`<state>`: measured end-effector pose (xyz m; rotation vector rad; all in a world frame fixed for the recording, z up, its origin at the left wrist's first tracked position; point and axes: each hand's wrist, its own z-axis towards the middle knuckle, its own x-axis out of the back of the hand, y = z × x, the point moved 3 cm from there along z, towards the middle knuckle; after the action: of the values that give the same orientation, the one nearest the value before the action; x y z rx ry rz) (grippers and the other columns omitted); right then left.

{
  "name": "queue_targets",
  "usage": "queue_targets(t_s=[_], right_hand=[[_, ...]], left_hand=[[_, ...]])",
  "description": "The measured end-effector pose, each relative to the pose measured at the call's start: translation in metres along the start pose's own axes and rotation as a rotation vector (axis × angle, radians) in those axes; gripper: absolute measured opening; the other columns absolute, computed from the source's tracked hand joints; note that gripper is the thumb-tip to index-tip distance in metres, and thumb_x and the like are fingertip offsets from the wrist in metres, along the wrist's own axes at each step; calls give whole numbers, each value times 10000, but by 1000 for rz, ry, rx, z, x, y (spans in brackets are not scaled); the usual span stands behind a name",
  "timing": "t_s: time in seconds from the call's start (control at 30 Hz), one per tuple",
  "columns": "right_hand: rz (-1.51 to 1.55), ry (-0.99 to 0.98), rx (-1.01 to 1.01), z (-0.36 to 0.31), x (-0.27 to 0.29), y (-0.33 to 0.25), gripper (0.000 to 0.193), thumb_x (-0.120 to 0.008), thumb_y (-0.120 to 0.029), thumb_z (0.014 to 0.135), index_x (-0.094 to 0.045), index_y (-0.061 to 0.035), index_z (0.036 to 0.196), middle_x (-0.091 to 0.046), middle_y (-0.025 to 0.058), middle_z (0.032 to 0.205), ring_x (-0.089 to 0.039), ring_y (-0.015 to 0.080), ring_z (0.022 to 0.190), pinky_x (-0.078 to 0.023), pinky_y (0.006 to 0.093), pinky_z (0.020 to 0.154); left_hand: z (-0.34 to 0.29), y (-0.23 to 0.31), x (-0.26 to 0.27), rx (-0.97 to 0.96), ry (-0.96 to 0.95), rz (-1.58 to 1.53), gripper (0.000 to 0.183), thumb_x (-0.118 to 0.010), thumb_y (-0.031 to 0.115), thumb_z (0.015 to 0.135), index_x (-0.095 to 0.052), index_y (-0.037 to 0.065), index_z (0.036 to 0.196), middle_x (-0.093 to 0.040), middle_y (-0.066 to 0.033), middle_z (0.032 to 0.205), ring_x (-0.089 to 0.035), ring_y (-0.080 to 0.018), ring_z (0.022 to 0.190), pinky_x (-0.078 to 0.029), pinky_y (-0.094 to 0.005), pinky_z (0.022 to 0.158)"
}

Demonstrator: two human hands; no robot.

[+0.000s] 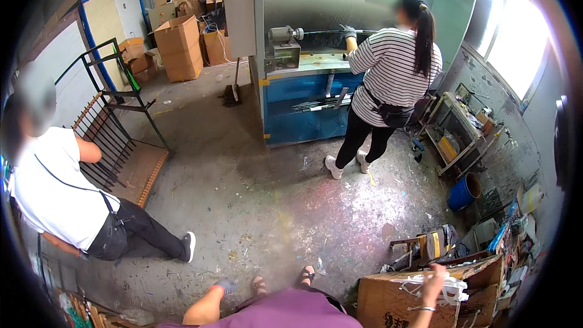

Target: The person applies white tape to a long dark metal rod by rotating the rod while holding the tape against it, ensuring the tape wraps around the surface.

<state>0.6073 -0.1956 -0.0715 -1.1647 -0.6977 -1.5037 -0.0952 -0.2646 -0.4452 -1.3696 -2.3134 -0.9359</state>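
My left hand (226,285), in a grey glove, hangs by my side above the floor; its fingers are too small to make out. My bare right hand (433,280), with a bracelet at the wrist, is raised over the edge of a cardboard box (388,304). Its fingers look loosely apart, with nothing visible in them. White plastic pieces (452,291) lie on the box right beside that hand. Ahead, a person in a striped shirt (395,54) stands at a blue-fronted bench (297,124), a gloved hand on a thin rod (331,32) that reaches toward a motor (285,34).
Left, a person in a white top (67,194) stands beside a rack of dark rods (103,152). Cardboard boxes (179,48) and a broom (234,88) are farther back. Right are a cluttered shelf (452,127), a blue bin (464,193) and a chair (425,246).
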Motion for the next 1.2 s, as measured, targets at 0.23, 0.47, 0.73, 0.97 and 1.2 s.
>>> queue_targets(t_s=[0.23,0.47,0.73,0.97,1.2], right_hand=[[388,-406,-192,-110,-159,-44,178,-725,-78,648,-645,-38,802,-628,103,729,-606,243,688,-494,348,661],[550,-1087,-863,-247,-206,-35,238,-741,-213,732,-702,-8,847,-679,72,783,-619,134,701,-515,285,674],[988,-828,-1075,-253,-245,-9,92,-636,-68,773,-622,18,800,-582,58,608,-546,150,479,-443,276,427],[1004,-712,-1005,-209,-234,-26,105,-601,-56,804,-605,24,872,-601,69,658,-551,128,507,-434,243,430],[961,-881,-1100,-245,-251,-13,92,-593,-55,807,-585,-9,887,-593,81,666,-561,163,514,-451,281,431]], left_hand=[[-42,-9,-34,226,-163,63,330,-605,327,767,-654,140,1034,-659,-145,958,-613,-326,834,-473,-392,730],[11,12,-22,99,6,-525,395,-607,248,805,-594,20,1128,-654,-106,962,-605,-179,775,-482,-293,680],[18,47,8,45,15,-344,440,-546,347,819,-606,20,1108,-622,-165,1101,-592,-295,1004,-436,-365,887],[5,58,10,54,-101,-303,463,-549,363,834,-592,22,1144,-608,-151,1146,-568,-292,1068,-419,-354,924],[-6,72,24,92,-91,-211,478,-529,382,838,-584,36,1163,-579,-151,1194,-539,-295,1123,-400,-356,953]])
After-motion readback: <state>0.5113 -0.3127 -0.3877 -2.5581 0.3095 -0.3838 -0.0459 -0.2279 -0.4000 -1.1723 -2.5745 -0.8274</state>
